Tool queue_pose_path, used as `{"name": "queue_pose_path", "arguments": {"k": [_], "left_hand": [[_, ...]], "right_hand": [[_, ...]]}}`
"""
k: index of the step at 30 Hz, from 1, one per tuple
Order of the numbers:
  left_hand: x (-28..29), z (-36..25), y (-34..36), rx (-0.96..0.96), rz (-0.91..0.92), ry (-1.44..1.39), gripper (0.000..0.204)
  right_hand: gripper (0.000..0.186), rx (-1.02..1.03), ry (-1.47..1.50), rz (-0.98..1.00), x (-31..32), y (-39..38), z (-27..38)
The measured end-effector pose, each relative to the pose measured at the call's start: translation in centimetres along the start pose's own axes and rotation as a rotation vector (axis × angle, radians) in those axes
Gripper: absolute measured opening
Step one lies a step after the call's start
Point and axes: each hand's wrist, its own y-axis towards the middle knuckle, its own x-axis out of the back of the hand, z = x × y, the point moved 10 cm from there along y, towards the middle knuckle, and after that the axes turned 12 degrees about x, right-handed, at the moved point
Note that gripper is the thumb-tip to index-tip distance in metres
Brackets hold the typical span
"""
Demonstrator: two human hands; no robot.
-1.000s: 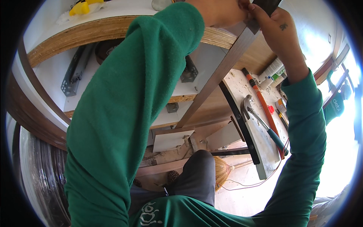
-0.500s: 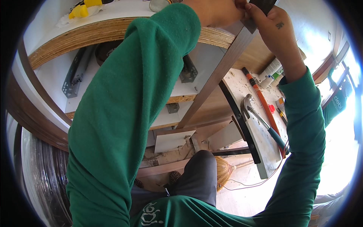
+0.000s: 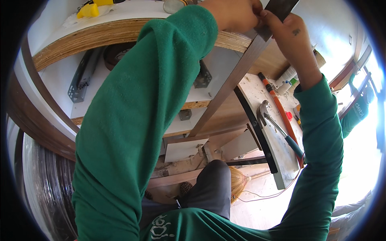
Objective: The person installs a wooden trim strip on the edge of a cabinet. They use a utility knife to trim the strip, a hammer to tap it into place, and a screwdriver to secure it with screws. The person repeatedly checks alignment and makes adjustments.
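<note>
While right hand [image 3: 290, 35] clasps flat dark-brown strip [image 3: 281, 8], left hand [image 3: 242, 16] sits beside it; can't tell left fingers' grasp.

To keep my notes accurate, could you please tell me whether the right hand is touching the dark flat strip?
Touching: the head view shows the right hand with its thumb laid across the dark flat strip.
</note>
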Motion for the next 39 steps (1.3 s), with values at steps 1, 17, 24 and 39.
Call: {"name": "queue_pose_path", "arguments": {"k": [1, 17, 24, 39], "left_hand": [[0.2, 0.2, -0.1, 0.013, -0.014, -0.072, 0.027], [0.1, 0.6, 0.4, -0.005, -0.029, -0.081, 0.025], [-0.6, 0.2, 0.3, -0.002, 0.020, 0.024, 0.024], [0.6, -0.3, 0.0, -0.094, -0.104, -0.084, 0.022]], "right_hand": [[0.048, 0.028, 0.047, -0.036, 0.4, 0.1, 0.7], [0.048, 0.045, 0.048, -0.048, 0.8, 0.3, 2.7], [0.045, -0.100, -0.103, 0.109, -0.3, -0.8, 0.4], [0.046, 0.013, 0.014, -0.021, 0.9, 0.1, 0.3]]}}
